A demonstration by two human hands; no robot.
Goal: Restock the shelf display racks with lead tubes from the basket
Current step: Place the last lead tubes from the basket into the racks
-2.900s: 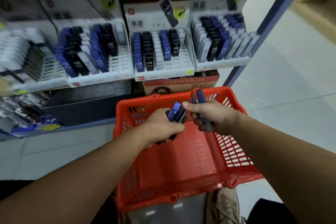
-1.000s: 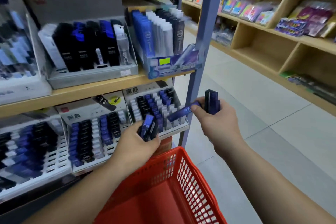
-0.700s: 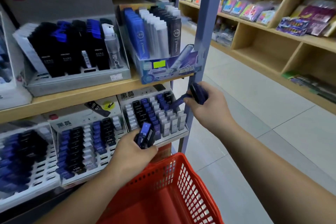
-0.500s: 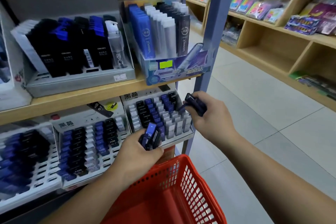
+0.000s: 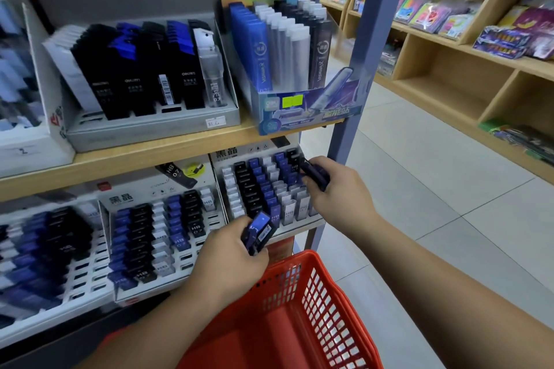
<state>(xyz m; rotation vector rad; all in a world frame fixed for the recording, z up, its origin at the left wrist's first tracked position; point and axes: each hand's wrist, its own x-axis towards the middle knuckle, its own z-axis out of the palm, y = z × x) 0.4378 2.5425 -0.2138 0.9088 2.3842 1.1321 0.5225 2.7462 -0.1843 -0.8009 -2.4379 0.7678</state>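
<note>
Head view, the only one on offer: reaching with the right hand [image 5: 335, 195] into the back right corner of the rightmost rack [image 5: 299, 226] under the wooden shelf [image 5: 135, 156]; fingers [image 5: 325, 162] curled round a small clutch of dark blue lead tubes [image 5: 314, 174], front end of the clutch pushed in among the standing rows, most likely to drop one into a free slot; exact slot impossible to tell, hidden behind hand and tubes.

Gripping a spare bundle of tubes [image 5: 259, 231] in the left hand [image 5: 230, 260], fingers wrapped firmly round it, ends tilted up toward the rack's front edge; held close, just below that edge, presumably as ready stock to save dipping down again and again.

Red basket [image 5: 323, 299] right underneath both hands, rim near the left wrist, handy for catching a slip; nothing made out inside its visible part.

Next rack [image 5: 192, 260] to the left, showing bare slots along the front rows, so plenty left to fill by the look of it.

Higher up on the shelf, taller packs in a grey tray [image 5: 150, 132] and a blue box [image 5: 299, 114]; seemingly no part of this job.
</note>
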